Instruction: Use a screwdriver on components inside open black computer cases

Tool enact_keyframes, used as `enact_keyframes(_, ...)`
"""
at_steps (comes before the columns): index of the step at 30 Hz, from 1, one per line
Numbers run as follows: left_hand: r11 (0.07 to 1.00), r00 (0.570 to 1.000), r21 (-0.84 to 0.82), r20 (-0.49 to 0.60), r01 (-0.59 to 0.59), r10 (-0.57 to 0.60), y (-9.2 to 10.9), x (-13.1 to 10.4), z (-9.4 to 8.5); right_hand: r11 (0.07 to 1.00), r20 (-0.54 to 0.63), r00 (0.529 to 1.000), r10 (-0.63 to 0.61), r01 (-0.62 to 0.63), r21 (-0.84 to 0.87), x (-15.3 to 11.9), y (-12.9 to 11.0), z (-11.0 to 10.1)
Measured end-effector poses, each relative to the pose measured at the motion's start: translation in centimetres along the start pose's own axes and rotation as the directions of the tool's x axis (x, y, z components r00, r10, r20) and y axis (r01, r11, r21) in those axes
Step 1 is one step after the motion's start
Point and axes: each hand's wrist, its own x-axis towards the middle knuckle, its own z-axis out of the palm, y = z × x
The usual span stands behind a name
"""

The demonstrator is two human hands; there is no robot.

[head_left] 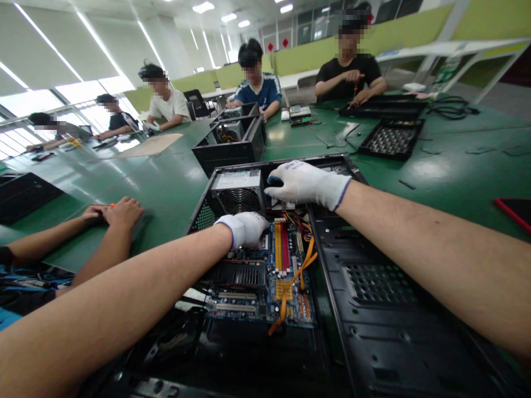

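An opened black computer case [257, 354] lies in front of me, with a blue motherboard [269, 301] inside. My left hand [251, 228], in a white glove, is low over the upper part of the board, beside the yellow and red memory slots [281, 246]; its fingertips are hidden. Beside the power supply [238, 193], my gloved right hand [301, 183] reaches over the case with its thumb and fingers apart. Nothing shows in its grasp. Orange flat cables [286, 301] lie across the board. Bundled coloured wires [302, 221] run below my right hand.
A second open case [230, 152] stands behind mine on the green table [166, 179]. A black perforated tray [390, 138] and cables [452, 108] lie at the back right. A neighbour's hands [122, 213] rest at left. Other people sit along the far side.
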Motion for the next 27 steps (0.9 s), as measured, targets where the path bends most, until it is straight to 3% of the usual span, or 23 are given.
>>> enact_keyframes(27,0.999,0.999,-0.031,-0.024,0.022,-0.023,-0.08,0.20,0.22,1.000,0.012,1.000,0.001,-0.001,0.006,-0.09,-0.09,-0.02)
